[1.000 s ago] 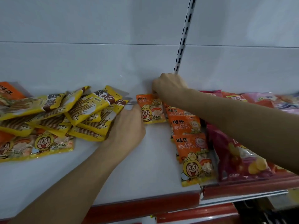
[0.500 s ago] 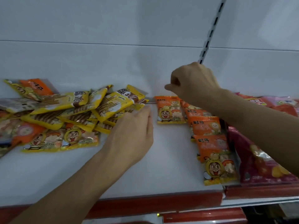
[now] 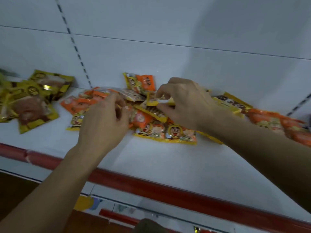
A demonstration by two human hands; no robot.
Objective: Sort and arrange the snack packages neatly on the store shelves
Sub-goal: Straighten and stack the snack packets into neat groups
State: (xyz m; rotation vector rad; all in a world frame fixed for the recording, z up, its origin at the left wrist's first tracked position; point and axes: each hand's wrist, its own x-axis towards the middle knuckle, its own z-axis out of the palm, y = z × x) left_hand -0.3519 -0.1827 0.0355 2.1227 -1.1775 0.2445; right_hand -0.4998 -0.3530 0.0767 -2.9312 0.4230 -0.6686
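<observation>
Yellow foil, thin and crinkly, is what our right hand pinches in the head view: a long yellow stick-snack packet taken by its near end between thumb and curled fingers. It lies on top of a jumble of orange and yellow cartoon-face snack packets in the middle of the white shelf, its long axis running from upper left down to lower right. We judge it light, soft and slippery, its sticks likely brittle, so the flat sealed edge is the safest hold. Our left hand, fingers curled, grips an orange packet at the pile's left. Brown-and-gold packets lie well apart, far left.
</observation>
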